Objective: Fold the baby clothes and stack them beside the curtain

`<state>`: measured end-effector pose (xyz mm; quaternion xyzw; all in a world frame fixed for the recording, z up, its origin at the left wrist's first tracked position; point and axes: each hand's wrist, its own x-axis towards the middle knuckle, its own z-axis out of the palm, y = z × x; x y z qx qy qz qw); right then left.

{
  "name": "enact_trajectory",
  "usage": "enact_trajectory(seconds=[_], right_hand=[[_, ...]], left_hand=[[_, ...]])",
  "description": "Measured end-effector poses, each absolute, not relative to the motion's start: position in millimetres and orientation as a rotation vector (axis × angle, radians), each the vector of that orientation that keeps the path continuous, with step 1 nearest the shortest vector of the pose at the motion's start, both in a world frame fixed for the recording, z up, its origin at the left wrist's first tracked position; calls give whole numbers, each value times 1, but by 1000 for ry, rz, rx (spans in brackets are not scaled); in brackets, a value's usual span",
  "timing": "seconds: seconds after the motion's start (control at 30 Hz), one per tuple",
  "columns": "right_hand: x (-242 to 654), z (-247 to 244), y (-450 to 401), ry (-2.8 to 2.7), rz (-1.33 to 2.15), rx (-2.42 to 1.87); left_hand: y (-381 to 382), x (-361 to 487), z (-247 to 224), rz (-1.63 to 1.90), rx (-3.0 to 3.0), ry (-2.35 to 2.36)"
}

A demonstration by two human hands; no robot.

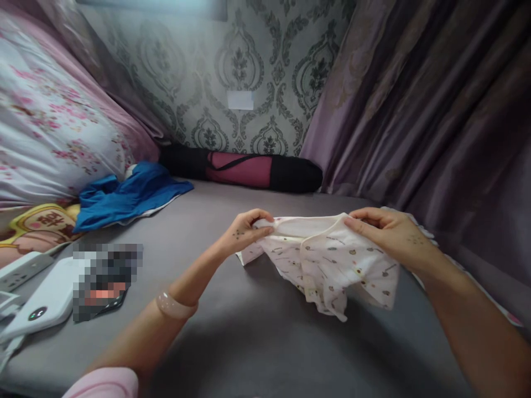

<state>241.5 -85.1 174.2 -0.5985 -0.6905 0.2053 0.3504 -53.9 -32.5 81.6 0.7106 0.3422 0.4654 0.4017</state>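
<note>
A small white baby shirt (pixel 327 260) with a scattered print of tiny figures hangs between my two hands, above the grey surface. My left hand (pixel 244 232) pinches its upper left edge between thumb and fingers. At the upper right edge, my right hand (pixel 385 226) is closed on the cloth in the same way. The top edge is stretched nearly level between them, with a pale trimmed front edge crossing the middle. The lower part droops in loose folds, and its bottom hangs unevenly. The fingertips behind the cloth are partly hidden.
The grey sheet (pixel 207 342) spreads beneath. At left are a white power bank (pixel 53 293), a power strip (pixel 27 271), a pixelated dark device (pixel 108 282) and blue cloth (pixel 128 193). A black and maroon long bag (pixel 240 168) lies against the wall; purple curtains (pixel 415 110) hang at right.
</note>
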Motion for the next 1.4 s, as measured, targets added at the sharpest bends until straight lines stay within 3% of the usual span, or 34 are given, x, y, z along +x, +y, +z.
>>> enact_trajectory(seconds=[0.57, 0.9, 1.2, 1.4], right_hand=[[232, 165, -80, -1807, 593, -1489], [214, 173, -97, -1872, 607, -1441], [219, 177, -98, -1919, 536, -1468], [228, 181, -87, -1873, 513, -1492]], left_hand=[[-27, -52, 74, 1110, 1631, 974], [-23, -27, 64, 1514, 1954, 1344], [-23, -41, 66, 1345, 1706, 1081], [-30, -60, 96, 1341, 1716, 976]])
